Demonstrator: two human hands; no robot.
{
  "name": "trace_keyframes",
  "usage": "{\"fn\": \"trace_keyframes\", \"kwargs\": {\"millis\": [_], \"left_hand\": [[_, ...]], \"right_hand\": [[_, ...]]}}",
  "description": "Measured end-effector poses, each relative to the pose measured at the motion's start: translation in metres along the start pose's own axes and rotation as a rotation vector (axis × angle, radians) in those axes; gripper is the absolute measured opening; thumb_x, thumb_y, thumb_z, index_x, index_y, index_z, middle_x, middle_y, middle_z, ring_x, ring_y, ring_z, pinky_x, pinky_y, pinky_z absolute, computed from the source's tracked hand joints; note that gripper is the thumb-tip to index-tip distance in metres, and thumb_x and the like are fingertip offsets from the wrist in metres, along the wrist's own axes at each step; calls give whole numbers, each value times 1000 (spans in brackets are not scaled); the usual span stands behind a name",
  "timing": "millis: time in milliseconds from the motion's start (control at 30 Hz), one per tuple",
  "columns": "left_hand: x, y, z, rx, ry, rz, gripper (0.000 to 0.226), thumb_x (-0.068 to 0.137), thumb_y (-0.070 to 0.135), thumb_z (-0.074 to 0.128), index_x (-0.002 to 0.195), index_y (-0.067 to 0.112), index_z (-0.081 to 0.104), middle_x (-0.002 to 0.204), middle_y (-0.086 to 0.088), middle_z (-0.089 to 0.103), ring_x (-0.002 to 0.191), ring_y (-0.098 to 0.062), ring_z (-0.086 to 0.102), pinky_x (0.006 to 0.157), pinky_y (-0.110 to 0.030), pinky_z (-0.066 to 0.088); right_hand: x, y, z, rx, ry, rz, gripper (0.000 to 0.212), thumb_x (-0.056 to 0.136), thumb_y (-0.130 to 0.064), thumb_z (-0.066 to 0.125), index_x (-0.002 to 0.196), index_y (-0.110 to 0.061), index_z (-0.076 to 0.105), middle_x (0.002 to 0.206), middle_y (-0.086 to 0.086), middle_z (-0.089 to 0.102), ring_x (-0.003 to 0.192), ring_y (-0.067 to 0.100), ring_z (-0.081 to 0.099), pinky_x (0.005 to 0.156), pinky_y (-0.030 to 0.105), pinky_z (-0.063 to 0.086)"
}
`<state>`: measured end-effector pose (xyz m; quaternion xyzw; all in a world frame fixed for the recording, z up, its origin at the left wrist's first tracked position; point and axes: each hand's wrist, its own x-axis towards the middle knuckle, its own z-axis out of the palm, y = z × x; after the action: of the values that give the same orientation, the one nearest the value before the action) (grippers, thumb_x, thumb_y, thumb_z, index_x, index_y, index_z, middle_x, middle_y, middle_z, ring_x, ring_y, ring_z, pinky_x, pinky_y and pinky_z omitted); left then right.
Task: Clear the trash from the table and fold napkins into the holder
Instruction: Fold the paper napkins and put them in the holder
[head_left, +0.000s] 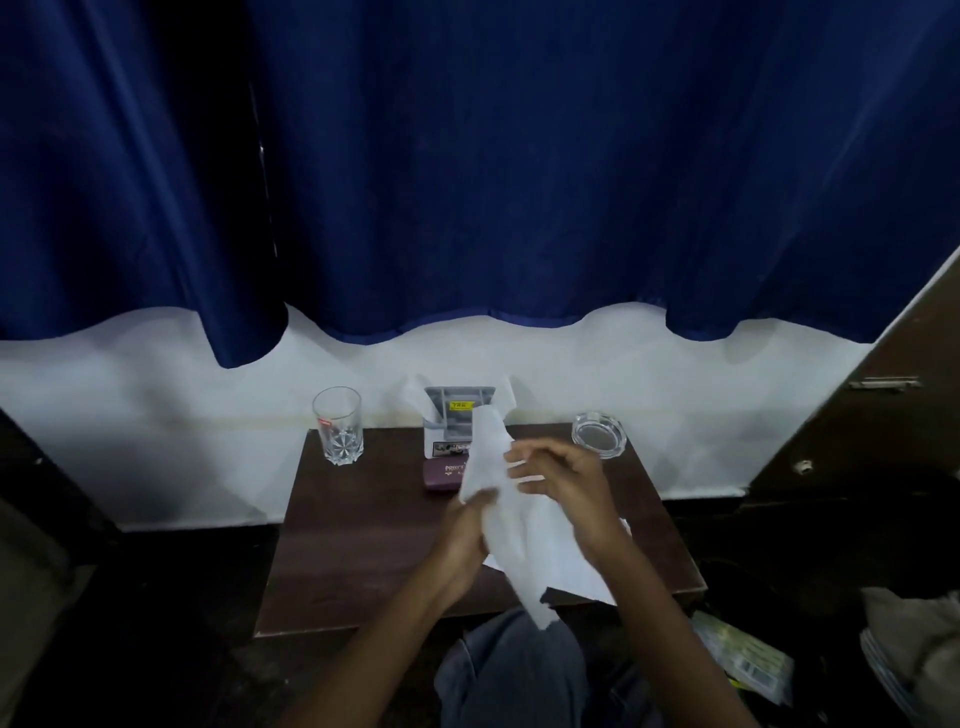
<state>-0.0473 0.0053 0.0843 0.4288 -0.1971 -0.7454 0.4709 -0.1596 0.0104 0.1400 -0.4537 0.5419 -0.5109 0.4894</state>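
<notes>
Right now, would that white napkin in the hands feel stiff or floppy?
Probably floppy: the white napkin droops in soft folds from the left hand. Likely very light, since its loose tail hangs past the table edge. It looks thin, so it might tear.

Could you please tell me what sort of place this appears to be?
Probably a small restaurant, bar or guest-room corner: the dark table holds a napkin holder, a drinking glass and a glass ashtray, and the left hand pinches a napkin.

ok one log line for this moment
step: folding napkin | left hand: grips napkin | right hand: touches napkin | holder: back of table
</notes>
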Motion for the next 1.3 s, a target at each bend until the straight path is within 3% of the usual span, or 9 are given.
{"fn": "trace_keyframes", "kwargs": {"millis": [167, 333, 433, 567, 733, 867, 1000, 1133, 1300], "left_hand": [[-36, 39, -34, -106, -172, -135, 28, 84, 9, 52, 110, 3, 62, 87, -11, 75, 75, -22, 72, 70, -31, 59], [-62, 56, -41, -100, -285, -229, 37, 71, 14, 62, 106, 1, 65, 91, -14, 74, 77, -24, 72, 69, -32, 59], [-68, 58, -43, -116, -375, -241, 49, 55, 16, 80, 100, 1, 71, 98, -16, 73, 84, -26, 71, 75, -34, 57], [-67, 57, -43, -41, -296, -204, 32, 78, 22, 54, 101, 8, 71, 95, -10, 74, 80, -20, 70, 77, -30, 54], [-68, 60, -46, 376, -74, -17, 30, 91, 16, 52, 121, 14, 53, 90, -5, 69, 67, -15, 67, 59, -23, 57], [-73, 61, -46, 477, 34, 240, 52, 84, 5, 63, 123, 30, 38, 82, -8, 65, 57, -10, 58, 47, -15, 47], [-73, 59, -41, 683, -63, 383, 30, 77, -1, 69, 100, 15, 59, 79, -4, 65, 57, 4, 60, 55, -7, 44], [-66, 58, -46, 867, 13, 527, 22, 74, 7, 74, 75, 27, 66, 66, 7, 59, 56, 3, 52, 61, -12, 42], [-63, 58, -44, 1034, 45, 607, 28, 70, 15, 79, 70, 38, 62, 51, 15, 55, 47, 3, 49, 50, -6, 35]], "right_hand": [[-2, -6, -33, -96, 157, 25, 17, 92, -4, 51, 97, 0, 66, 85, 7, 68, 79, 21, 62, 68, 23, 50], [-17, -7, -35, -123, -53, 123, 20, 91, -21, 56, 108, -19, 66, 109, 2, 70, 103, 18, 64, 87, 27, 49], [-26, -8, -30, -10, -266, 89, 41, 80, -22, 69, 121, -18, 61, 120, 13, 66, 114, 25, 61, 98, 41, 47], [-34, -14, -24, 13, -210, 23, 43, 77, -1, 69, 117, -15, 62, 92, 27, 61, 91, 29, 59, 82, 41, 44], [-37, -17, -32, -38, -56, -44, 28, 81, 0, 64, 96, -23, 70, 79, 6, 60, 69, 8, 51, 57, 15, 35], [-40, -17, -36, -45, -70, -7, 24, 77, 1, 68, 85, -21, 76, 83, 11, 60, 82, 23, 50, 73, 34, 39], [-40, -20, -33, -72, -47, -26, 34, 74, 10, 67, 79, -22, 76, 77, 10, 62, 83, 23, 54, 70, 22, 51], [-37, -18, -33, -137, -8, -88, 38, 74, 11, 67, 65, -26, 76, 71, 12, 49, 74, 24, 45, 72, 31, 41], [-37, -18, -31, -131, 30, -125, 24, 76, 13, 65, 71, -10, 71, 55, -3, 60, 70, 24, 48, 69, 29, 42]]}}
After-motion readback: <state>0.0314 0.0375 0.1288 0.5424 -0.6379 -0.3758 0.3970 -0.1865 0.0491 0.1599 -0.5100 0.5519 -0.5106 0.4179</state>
